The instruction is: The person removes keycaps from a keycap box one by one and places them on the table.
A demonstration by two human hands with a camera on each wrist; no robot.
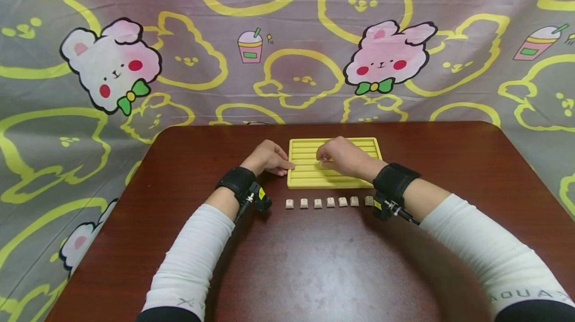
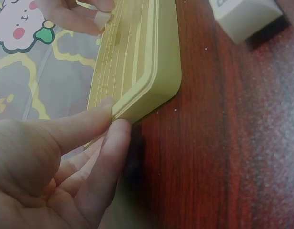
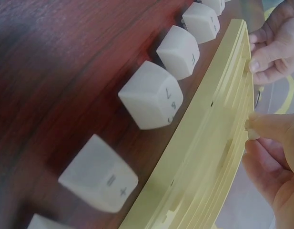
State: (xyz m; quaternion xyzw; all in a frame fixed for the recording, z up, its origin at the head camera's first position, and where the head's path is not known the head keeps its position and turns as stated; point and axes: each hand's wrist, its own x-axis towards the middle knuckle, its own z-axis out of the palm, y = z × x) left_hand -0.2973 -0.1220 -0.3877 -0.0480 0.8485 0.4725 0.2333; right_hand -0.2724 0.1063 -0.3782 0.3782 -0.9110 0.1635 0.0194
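Observation:
A yellow ridged tray (image 1: 305, 182) lies on the table, its parallel slots running left to right. My left hand (image 1: 269, 157) pinches the tray's left edge between thumb and fingers, as the left wrist view shows closely. Over the tray's middle, my right hand (image 1: 346, 157) pinches a small white keycap (image 3: 253, 132) between thumb and fingertips. The left wrist view also catches this keycap (image 2: 102, 19); any marking on it cannot be read. Several white keycaps (image 1: 317, 203) stand in a row in front of the tray, and one near keycap (image 3: 101, 176) bears "=" and "+".
The dark reddish wooden table (image 1: 287, 262) extends around the tray. A patterned cloth (image 1: 215, 62) with bunny drawings hangs behind it. The row's right end (image 1: 369, 200) sits close to the right wrist's camera band (image 1: 395, 184).

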